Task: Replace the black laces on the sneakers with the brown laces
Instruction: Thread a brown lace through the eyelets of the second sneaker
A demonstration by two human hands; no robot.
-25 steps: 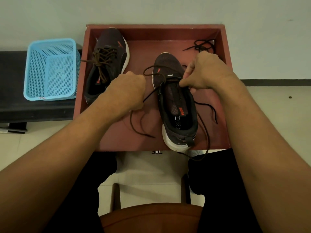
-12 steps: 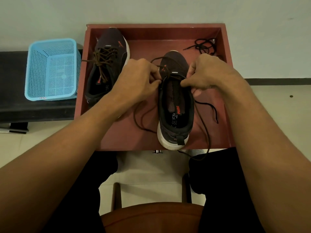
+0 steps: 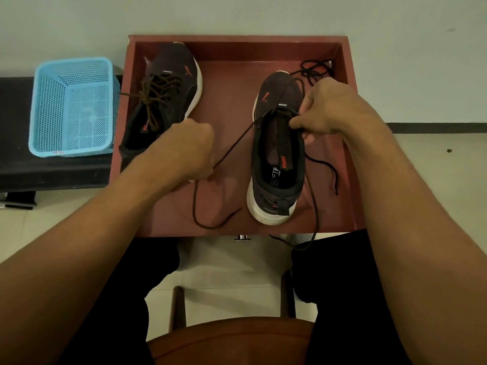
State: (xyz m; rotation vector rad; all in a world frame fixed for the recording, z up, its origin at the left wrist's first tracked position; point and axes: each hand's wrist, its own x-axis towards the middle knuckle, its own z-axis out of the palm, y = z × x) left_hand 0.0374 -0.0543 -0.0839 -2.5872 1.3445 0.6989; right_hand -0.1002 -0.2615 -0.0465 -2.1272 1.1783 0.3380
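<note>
Two dark sneakers stand in a red-brown tray [image 3: 226, 83]. The left sneaker [image 3: 168, 85] carries a tied brown lace. On the right sneaker [image 3: 276, 159] a brown lace [image 3: 234, 146] runs through its front eyelets. My left hand [image 3: 189, 151] grips one end of that lace and holds it taut, down and to the left of the shoe. At the shoe's right eyelet edge my right hand [image 3: 326, 111] pinches the lace's other part. That end trails over the tray's front edge. A loose black lace [image 3: 316, 68] lies bunched in the tray's back right corner.
A light blue plastic basket [image 3: 73, 106] sits on a dark bench [image 3: 15, 164] left of the tray. Below the tray are my dark-trousered legs and a brown stool seat [image 3: 229, 341]. A pale wall stands behind the tray, tiled floor at right.
My left hand has drawn back from the shoe's eyelets down and to the left, pulling the brown lace taut. My right hand stays at the shoe's right edge.
</note>
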